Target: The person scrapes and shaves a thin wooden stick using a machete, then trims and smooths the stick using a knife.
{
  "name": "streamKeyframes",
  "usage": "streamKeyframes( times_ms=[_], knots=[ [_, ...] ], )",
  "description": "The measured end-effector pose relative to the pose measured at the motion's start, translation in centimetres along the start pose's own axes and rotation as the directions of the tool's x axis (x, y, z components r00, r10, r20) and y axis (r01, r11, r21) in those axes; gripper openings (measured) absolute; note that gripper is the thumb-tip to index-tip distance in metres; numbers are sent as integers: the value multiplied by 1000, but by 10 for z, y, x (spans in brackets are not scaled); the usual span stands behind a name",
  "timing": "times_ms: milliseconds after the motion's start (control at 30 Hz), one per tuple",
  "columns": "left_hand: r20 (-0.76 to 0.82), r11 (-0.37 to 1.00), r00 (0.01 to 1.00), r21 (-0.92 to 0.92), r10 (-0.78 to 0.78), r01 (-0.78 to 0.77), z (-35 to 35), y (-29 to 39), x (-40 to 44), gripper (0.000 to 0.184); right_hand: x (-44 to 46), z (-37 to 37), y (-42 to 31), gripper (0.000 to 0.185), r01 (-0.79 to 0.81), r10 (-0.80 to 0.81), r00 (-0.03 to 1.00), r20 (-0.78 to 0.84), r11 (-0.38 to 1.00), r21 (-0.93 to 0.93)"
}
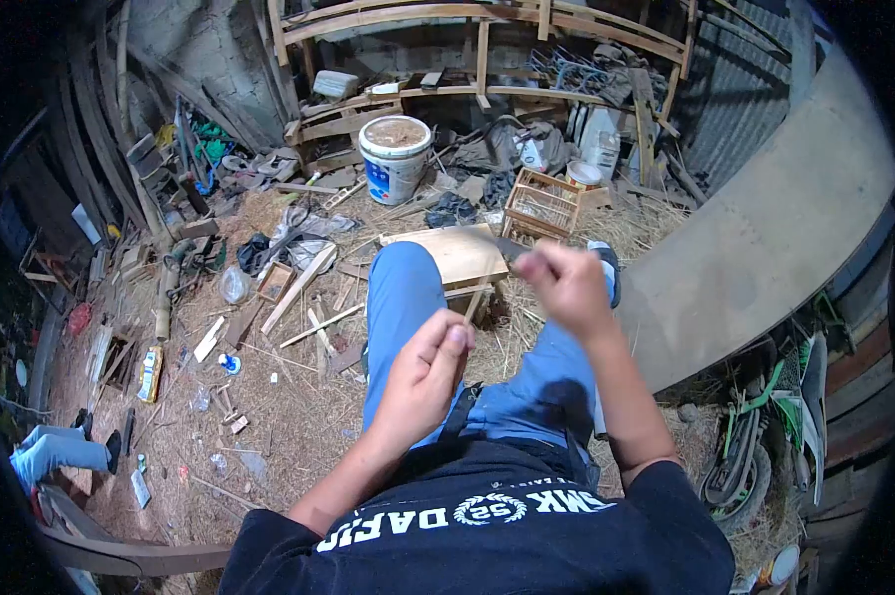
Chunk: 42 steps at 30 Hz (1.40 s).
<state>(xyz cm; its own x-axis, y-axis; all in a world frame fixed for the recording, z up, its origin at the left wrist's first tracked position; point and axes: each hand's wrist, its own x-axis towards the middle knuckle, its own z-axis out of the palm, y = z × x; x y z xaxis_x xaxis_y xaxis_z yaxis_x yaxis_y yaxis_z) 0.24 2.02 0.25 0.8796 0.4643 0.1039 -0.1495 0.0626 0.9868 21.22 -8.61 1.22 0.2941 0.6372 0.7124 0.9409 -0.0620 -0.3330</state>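
My left hand (429, 369) is closed, thumb pressed against curled fingers, above my lap. A thin pale strip (478, 300) shows just beyond its fingertips; whether the hand grips it or it belongs to the bench behind, I cannot tell. Higher and to the right, my right hand (572, 290) is closed and smeared by motion. From its fist a dark, blurred blade, seemingly a knife (510, 248), points left. Beyond my knees stands a low wooden bench (452, 256), partly hidden by my leg and right hand.
A white paint bucket (396, 164) stands ahead, near a small slatted wooden crate (541, 205). Wood offcuts (298, 288) and straw litter the ground. A large curved board (755, 223) spans the right, with a green motorbike (755, 436) below. Another person's legs (62, 451) show at left.
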Motion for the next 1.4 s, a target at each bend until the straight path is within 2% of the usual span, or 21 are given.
streamKeyframes(
  times_ms=[67,100,167,200,267,367,500,633,700,733,800,833,900,933,1000,1033,1100,1167,1300,1367,1400],
  knots=[
    [86,1000,996,2,29,-29,-1,4,3,22,11,-14,17,57,-264,271,959,-86,961,86],
    [83,999,996,-21,36,-35,0,6,5,22,11,-17,16,57,-260,267,960,-88,962,79],
    [73,994,996,-100,53,-45,1,5,7,23,0,-20,2,57,-163,169,986,5,945,284],
    [72,994,996,-102,50,-43,1,3,6,23,-5,-18,-6,57,-166,170,985,8,944,284],
    [103,987,994,-160,22,-5,2,1,8,19,-10,-14,-21,57,-24,16,997,71,992,123],
    [112,993,993,-120,31,-17,3,6,7,19,-13,-10,-31,56,85,-89,988,129,996,37],
    [129,994,987,-63,93,-86,0,-5,8,19,-10,-9,-32,56,148,-151,982,115,988,33],
    [93,996,995,-87,35,-27,3,-5,10,18,-6,-14,-26,56,142,-141,983,120,990,-7],
    [-22,995,999,-99,-32,30,7,3,7,20,-5,-15,-21,58,122,-115,991,68,988,-100],
    [-21,994,999,-101,-34,32,4,1,5,20,-4,-16,-10,58,120,-113,991,70,988,-102],
    [106,994,994,-100,-23,33,-4,-3,1,19,-1,-17,17,60,-208,198,975,-103,974,-94],
    [100,997,995,-74,-4,12,-2,1,-2,19,-2,-18,19,60,-206,196,975,-102,974,-95],
    [67,998,998,-57,11,-7,-3,-2,3,20,-7,-23,13,60,-206,219,973,-68,965,165],
    [41,999,999,-35,30,-29,-5,-3,5,20,-10,-23,3,60,-210,223,973,-63,963,166],
    [47,996,999,-86,17,-13,-4,-2,6,20,-10,-19,-23,58,-65,59,997,48,988,142],
    [21,998,999,-52,26,-25,-2,-2,6,20,-12,-17,-27,58,-64,58,997,46,988,142],
    [-10,999,999,-15,31,-31,-2,-1,4,21,-15,-12,-33,56,18,-25,987,157,999,46],
    [28,996,997,-43,-74,75,-7,4,2,20,-13,-8,-36,56,57,-61,987,148,998,33],
    [-11,995,995,-14,-95,95,-8,5,-2,19,-10,-4,-41,56,118,-117,986,120,993,-1],
    [-94,997,993,21,70,-68,-7,-1,-2,17,-7,3,-26,57,81,-78,996,41,995,-53],
    [-98,997,993,23,71,-69,-10,0,-3,17,-5,6,-18,58,35,-39,999,-38,994,-103]
  ],
)
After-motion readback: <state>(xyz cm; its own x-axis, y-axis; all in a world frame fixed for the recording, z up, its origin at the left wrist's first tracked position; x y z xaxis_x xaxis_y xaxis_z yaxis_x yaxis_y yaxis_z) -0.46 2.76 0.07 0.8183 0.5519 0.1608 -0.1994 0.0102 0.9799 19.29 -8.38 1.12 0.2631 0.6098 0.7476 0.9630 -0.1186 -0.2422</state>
